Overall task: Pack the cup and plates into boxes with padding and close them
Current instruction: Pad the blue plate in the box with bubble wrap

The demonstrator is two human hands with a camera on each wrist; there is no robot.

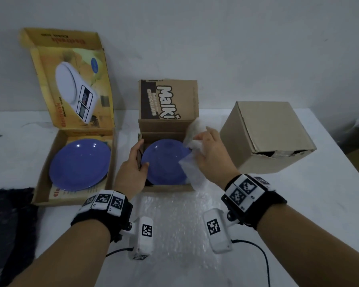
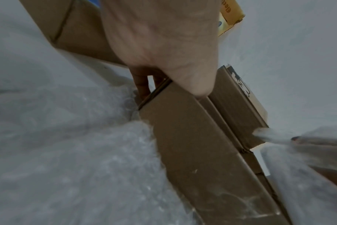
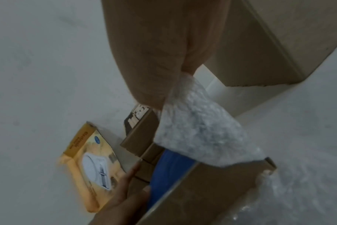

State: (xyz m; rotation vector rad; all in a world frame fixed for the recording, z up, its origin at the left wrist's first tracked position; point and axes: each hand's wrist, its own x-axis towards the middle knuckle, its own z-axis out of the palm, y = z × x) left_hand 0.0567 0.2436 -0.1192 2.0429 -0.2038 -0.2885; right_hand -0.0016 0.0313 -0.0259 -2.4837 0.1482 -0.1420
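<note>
A blue plate (image 1: 164,162) lies inside the open brown Malkist box (image 1: 168,125) at the table's middle. My left hand (image 1: 133,166) grips the box's left wall (image 2: 183,121), thumb inside, fingers outside. My right hand (image 1: 209,154) holds a piece of bubble wrap (image 1: 192,160) over the plate's right edge; in the right wrist view the bubble wrap (image 3: 198,130) hangs from my fingers above the blue plate (image 3: 167,170). A second blue plate (image 1: 80,164) rests in the open yellow kitchen-scale box (image 1: 50,168) on the left.
A closed plain cardboard box (image 1: 267,137) stands at the right. A sheet of bubble wrap (image 1: 174,220) is spread on the white table (image 1: 298,204) in front of the middle box. Dark fabric (image 1: 10,224) lies at the near left.
</note>
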